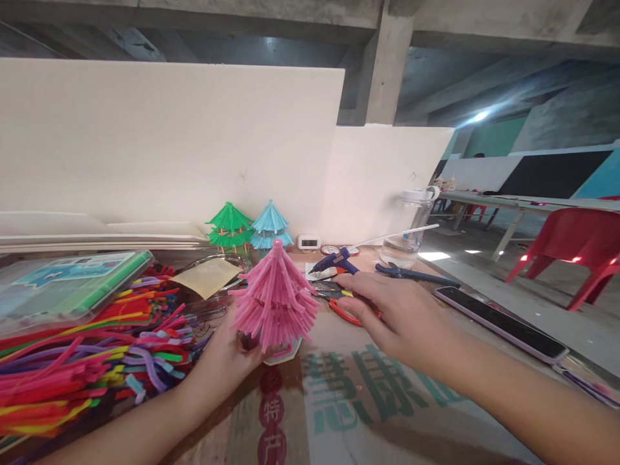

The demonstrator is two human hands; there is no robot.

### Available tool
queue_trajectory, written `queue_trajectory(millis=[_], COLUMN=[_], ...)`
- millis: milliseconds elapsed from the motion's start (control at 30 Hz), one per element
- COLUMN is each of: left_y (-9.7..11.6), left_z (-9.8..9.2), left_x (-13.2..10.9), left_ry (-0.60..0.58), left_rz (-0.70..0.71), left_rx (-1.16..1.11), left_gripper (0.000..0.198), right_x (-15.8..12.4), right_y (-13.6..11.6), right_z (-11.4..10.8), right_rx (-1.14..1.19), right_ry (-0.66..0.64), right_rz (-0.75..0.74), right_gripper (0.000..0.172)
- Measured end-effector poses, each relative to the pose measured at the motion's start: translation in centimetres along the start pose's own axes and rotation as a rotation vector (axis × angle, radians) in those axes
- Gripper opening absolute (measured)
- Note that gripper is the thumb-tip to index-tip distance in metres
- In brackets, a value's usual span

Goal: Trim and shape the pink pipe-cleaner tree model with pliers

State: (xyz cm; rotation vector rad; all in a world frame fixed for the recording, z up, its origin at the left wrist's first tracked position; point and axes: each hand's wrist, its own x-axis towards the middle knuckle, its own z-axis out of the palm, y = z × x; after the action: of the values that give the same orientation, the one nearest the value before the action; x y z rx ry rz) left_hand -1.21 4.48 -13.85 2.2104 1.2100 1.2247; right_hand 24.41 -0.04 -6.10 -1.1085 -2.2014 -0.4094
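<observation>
From where I stand, the eye goes straight to the pink pipe-cleaner tree [277,300], upright above the printed cardboard [339,413], in the middle of everything. It is fuzzy and one even pink, with a rounded nub on top and straight strands fanning down like a little umbrella. A second skirt flares out beneath the first, fuller and shaggier, its blunt ends sticking out all round. Below it shows part of a pale base [287,355] with a pink outline on it.

The person's left hand [237,342] is curled about the tree's lower left side and has hold of it; most of the fingers are lost behind the pink strands. The right hand [382,303] is well apart from the tree, loosely bent with thumb and fingers parted, over the red-handled pliers [345,313] and near the blue glue gun [336,260]; I can't tell whether it grips anything.

Behind stand a green tree [228,226] and a light-blue tree [271,223], side by side, tiered in the same way.
</observation>
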Motion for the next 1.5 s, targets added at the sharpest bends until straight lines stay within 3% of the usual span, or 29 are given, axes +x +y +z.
queue_trajectory(millis=[133, 400, 633, 1200, 1500], left_y=[0.7, 1.3, 1.1, 1.3, 0.6], left_z=[-0.1, -0.1, -0.2, -0.2, -0.2], left_x=[0.0, 0.0, -0.1, -0.1, -0.2], left_ry=[0.046, 0.092, 0.105, 0.099, 0.084], left_rz=[0.028, 0.019, 0.022, 0.036, 0.045], left_rx=[-0.023, -0.11, -0.117, -0.095, -0.095], left_gripper=[0.038, 0.052, 0.053, 0.053, 0.056], right_x=[0.0, 0.9, 0.9, 0.7, 0.7], right_y=[0.0, 0.3, 0.5, -0.1, -0.4], right_z=[0.3, 0.7, 1.7, 1.7, 1.6], right_rx=[0.097, 0.56, 0.931, 1.142, 1.154], right_ry=[-0.037, -0.167, -0.283, -0.294, -0.311], right_rz=[0.066, 0.307, 0.419, 0.618, 0.615], right_gripper=[0.035, 0.032, 0.05, 0.053, 0.054])
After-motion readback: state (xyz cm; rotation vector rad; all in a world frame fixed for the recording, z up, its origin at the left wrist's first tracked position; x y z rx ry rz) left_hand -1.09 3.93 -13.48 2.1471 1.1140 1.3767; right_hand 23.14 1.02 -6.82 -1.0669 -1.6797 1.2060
